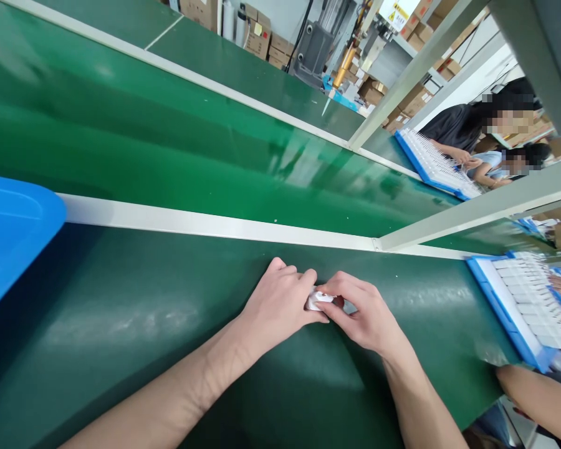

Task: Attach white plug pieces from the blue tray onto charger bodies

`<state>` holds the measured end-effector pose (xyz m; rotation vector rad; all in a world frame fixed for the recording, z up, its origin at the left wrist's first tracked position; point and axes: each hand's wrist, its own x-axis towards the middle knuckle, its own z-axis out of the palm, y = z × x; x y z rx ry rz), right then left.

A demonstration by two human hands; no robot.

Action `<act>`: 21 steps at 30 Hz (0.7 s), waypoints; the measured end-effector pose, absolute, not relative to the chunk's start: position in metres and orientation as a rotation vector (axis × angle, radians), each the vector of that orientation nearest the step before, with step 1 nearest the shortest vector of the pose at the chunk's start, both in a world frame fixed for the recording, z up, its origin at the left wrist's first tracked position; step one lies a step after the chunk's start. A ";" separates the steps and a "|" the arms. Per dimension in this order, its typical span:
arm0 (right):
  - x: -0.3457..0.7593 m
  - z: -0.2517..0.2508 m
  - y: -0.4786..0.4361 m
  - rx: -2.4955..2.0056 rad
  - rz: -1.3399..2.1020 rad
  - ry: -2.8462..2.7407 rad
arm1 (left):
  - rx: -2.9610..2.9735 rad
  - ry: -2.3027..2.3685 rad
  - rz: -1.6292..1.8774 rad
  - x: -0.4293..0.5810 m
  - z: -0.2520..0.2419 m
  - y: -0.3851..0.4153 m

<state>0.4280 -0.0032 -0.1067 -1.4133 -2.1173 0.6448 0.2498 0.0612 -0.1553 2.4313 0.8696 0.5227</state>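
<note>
Both my hands meet low on the dark green worktop (121,299), just below the white rail. My left hand (278,302) has its fingers curled and pinched onto a small white part (316,300). My right hand (359,312) closes on the same part from the other side, fingers bent over it. A dark reddish bit shows on the part between the fingertips; most of it is hidden by my fingers.
A blue bin (14,231) sits at the left edge. A green conveyor belt (168,149) runs beyond the white rail (215,223). A blue tray of white parts (523,305) lies at right with a co-worker's arm (537,399) near it. Other people work at a farther tray (434,165).
</note>
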 end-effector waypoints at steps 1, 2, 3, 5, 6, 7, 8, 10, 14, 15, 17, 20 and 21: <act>0.427 -0.106 -0.004 -1.420 0.612 -2.137 | 2.432 0.871 0.518 0.250 -0.155 0.061; 0.426 -0.105 -0.004 -1.427 0.574 -2.159 | 2.435 0.873 0.515 0.250 -0.155 0.061; 0.425 -0.105 -0.005 -1.433 0.540 -2.180 | 2.439 0.875 0.513 0.250 -0.155 0.061; 0.423 -0.107 -0.006 -1.438 0.496 -2.208 | 2.450 0.882 0.515 0.250 -0.155 0.061; 0.423 -0.108 -0.007 -1.439 0.488 -2.206 | 2.456 0.882 0.516 0.250 -0.155 0.061; 0.422 -0.110 -0.008 -1.443 0.485 -2.192 | 2.460 0.882 0.515 0.250 -0.155 0.061; 0.422 -0.112 -0.009 -1.449 0.482 -2.171 | 2.464 0.882 0.514 0.249 -0.155 0.061; 0.421 -0.116 -0.010 -1.477 0.472 -2.132 | 2.471 0.889 0.511 0.249 -0.153 0.062; 0.421 -0.114 -0.016 -1.556 0.458 -2.125 | 2.503 0.860 0.483 0.246 -0.149 0.062; 0.423 -0.112 -0.019 -1.584 0.449 -2.122 | 2.516 0.841 0.478 0.246 -0.149 0.061; 0.430 -0.110 -0.025 -1.658 0.416 -2.107 | 2.538 0.823 0.487 0.244 -0.150 0.061; 0.454 -0.113 -0.035 -1.816 0.331 -2.019 | 2.548 0.842 0.506 0.242 -0.155 0.060; 0.465 -0.116 -0.039 -1.878 0.284 -1.955 | 2.543 0.845 0.506 0.242 -0.156 0.060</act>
